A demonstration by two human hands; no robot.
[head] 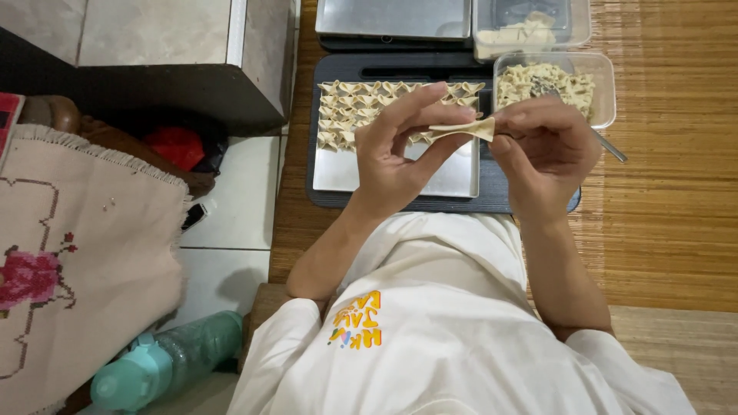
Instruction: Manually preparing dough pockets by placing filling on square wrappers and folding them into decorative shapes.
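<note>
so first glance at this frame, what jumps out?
Dead centre, the left hand and right hand pinch a folded dough wrapper between them. Right behind, a metal tray on a dark board holds neat rows of folded dumplings, with a clear tub of filling at upper right. A teal bottle lies at bottom left beside an embroidered cloth.
</note>
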